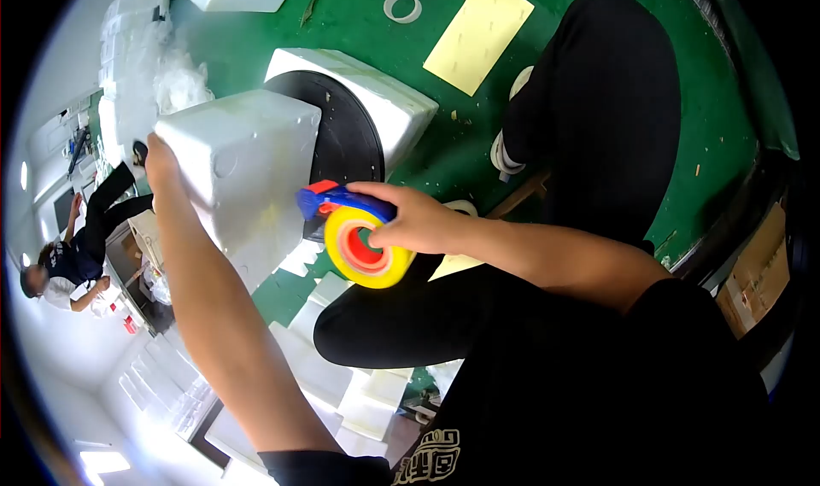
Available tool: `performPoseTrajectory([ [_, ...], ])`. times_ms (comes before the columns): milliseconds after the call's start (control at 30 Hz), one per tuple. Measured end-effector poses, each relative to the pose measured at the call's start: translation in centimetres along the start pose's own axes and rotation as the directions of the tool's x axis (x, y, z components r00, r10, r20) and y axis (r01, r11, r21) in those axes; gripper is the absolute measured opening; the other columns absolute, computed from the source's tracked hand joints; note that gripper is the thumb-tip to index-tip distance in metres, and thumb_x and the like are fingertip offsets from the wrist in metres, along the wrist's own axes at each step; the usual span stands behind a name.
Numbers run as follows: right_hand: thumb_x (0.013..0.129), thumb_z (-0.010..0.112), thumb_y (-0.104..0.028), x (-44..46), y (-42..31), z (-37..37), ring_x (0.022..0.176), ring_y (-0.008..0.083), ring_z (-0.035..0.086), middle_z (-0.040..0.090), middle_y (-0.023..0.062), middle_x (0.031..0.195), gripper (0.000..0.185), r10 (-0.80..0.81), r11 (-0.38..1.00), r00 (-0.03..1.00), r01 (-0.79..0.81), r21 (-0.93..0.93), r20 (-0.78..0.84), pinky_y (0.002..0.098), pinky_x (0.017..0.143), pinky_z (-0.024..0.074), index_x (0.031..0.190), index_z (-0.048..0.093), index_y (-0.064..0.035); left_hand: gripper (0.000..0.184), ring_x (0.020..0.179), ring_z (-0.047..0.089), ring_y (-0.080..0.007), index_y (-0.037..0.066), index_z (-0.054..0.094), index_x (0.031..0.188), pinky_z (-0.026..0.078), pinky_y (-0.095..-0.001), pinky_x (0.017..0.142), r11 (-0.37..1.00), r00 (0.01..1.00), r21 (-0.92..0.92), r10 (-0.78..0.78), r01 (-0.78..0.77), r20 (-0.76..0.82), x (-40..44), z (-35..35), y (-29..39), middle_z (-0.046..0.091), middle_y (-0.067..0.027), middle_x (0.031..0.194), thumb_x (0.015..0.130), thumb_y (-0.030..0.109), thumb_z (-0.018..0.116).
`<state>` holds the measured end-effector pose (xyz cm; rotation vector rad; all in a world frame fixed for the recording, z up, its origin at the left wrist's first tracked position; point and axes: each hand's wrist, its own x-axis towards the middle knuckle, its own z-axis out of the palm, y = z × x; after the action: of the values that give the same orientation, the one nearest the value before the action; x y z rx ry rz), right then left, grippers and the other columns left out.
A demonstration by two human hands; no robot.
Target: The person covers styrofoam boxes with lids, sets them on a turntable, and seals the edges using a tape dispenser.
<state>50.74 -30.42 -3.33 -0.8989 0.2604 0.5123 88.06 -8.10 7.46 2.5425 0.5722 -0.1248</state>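
A white foam box point(248, 170) stands tilted in view against a black round disc point(346, 136). My left hand point(162, 168) grips the box at its far left edge, with the fingers mostly hidden behind it. My right hand point(414, 219) is closed around a blue and red tape dispenser point(354, 201), which carries a roll of yellow tape point(395, 268) with a red core. The dispenser is near the box's right side; I cannot tell whether it touches.
Behind the disc is another white foam box point(384, 93). A yellow sheet point(478, 38) and a white ring point(402, 8) lie on the green floor point(256, 33). White foam pieces point(367, 401) are piled below. Another person point(81, 247) is at far left; cardboard point(756, 268) is at right.
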Motion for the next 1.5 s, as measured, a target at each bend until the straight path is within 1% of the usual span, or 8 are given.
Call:
performPoseTrajectory([
  [300,0.072,0.066,0.005,-4.0,-5.8,-8.4,0.102,0.0222,0.067,0.065,0.0152,0.119,0.074,0.025,0.925,0.981,0.051,0.375,-0.193,0.0363,0.095,0.0552,0.144,0.049,-0.0015,0.070,0.107,0.066,-0.0287,0.000,0.058,0.136,0.050,-0.0394,0.094,0.999,0.999,-0.041,-0.023,0.025,0.032,0.8,0.1,-0.4,0.067,-0.0144,0.124,0.098,0.055,0.039],
  [533,0.075,0.064,0.001,-5.6,-8.5,-12.9,0.098,0.0212,0.068,0.066,0.0142,0.113,0.067,0.106,0.946,0.947,-0.002,0.325,-0.303,0.0337,0.086,0.0583,0.141,0.052,-0.0001,0.072,0.106,0.067,-0.0282,0.001,0.060,0.134,0.050,-0.0394,0.094,0.997,1.000,0.070,0.029,-0.029,0.002,1.2,0.0,-0.7,0.068,-0.0140,0.122,0.099,0.060,0.039],
  [733,0.071,0.071,-0.010,-3.1,-3.4,-9.1,0.096,0.0184,0.065,0.067,0.0115,0.112,0.069,0.054,0.989,0.992,-0.069,-0.129,-0.113,0.0290,0.088,0.0515,0.139,0.058,-0.0087,0.074,0.106,0.067,-0.0279,0.002,0.060,0.135,0.050,-0.0396,0.094,0.998,0.999,0.041,0.043,-0.043,-0.008,2.0,0.2,-0.7,0.067,-0.0137,0.123,0.099,0.063,0.038],
  [1167,0.072,0.067,-0.014,8.8,-1.0,0.8,0.098,0.0270,0.067,0.069,0.0175,0.109,0.066,-0.043,0.964,0.990,0.077,-0.255,0.136,0.0322,0.087,0.0514,0.136,0.058,-0.0030,0.077,0.108,0.066,-0.0271,0.003,0.059,0.136,0.050,-0.0402,0.094,0.997,0.999,-0.073,0.025,-0.027,-0.021,2.5,-0.7,-2.2,0.067,-0.0133,0.125,0.099,0.066,0.036],
  [1300,0.070,0.070,-0.015,12.2,-3.9,-0.6,0.094,0.0272,0.070,0.073,0.0162,0.101,0.063,0.206,0.923,0.931,-0.083,-0.376,0.300,0.0383,0.080,0.0558,0.130,0.063,-0.0023,0.078,0.108,0.066,-0.0269,0.003,0.058,0.137,0.049,-0.0403,0.094,0.994,1.000,-0.108,0.011,-0.013,-0.015,2.5,-0.8,-2.6,0.066,-0.0132,0.125,0.099,0.067,0.036],
  [1367,0.071,0.067,-0.018,14.4,-3.3,4.2,0.103,0.0303,0.069,0.072,0.0159,0.111,0.057,0.500,0.366,0.609,0.495,-0.788,0.615,0.0424,0.085,0.0552,0.126,0.066,-0.0042,0.078,0.108,0.066,-0.0268,0.003,0.058,0.137,0.049,-0.0404,0.094,0.988,1.000,-0.157,-0.006,0.003,-0.013,2.8,-0.8,-2.8,0.066,-0.0131,0.126,0.099,0.067,0.035],
  [1400,0.073,0.066,-0.023,12.8,-2.3,5.3,0.111,0.0322,0.066,0.069,0.0163,0.120,0.053,0.570,0.341,0.634,0.395,-0.853,0.522,0.0437,0.091,0.0531,0.124,0.068,-0.0062,0.078,0.108,0.066,-0.0267,0.003,0.058,0.137,0.049,-0.0405,0.094,0.979,1.000,-0.203,-0.020,0.019,-0.008,2.9,-0.7,-2.9,0.066,-0.0131,0.126,0.099,0.068,0.035],
  [1500,0.076,0.067,-0.022,12.1,3.4,3.3,0.116,0.0315,0.063,0.065,0.0199,0.127,0.055,0.257,0.731,0.650,0.352,-0.584,0.715,0.0411,0.097,0.0505,0.128,0.065,-0.0043,0.079,0.112,0.064,-0.0264,0.004,0.055,0.140,0.048,-0.0407,0.097,0.987,0.987,-0.066,-0.138,0.144,0.088,2.0,-3.4,-2.6,0.064,-0.0126,0.130,0.099,0.068,0.033],
])
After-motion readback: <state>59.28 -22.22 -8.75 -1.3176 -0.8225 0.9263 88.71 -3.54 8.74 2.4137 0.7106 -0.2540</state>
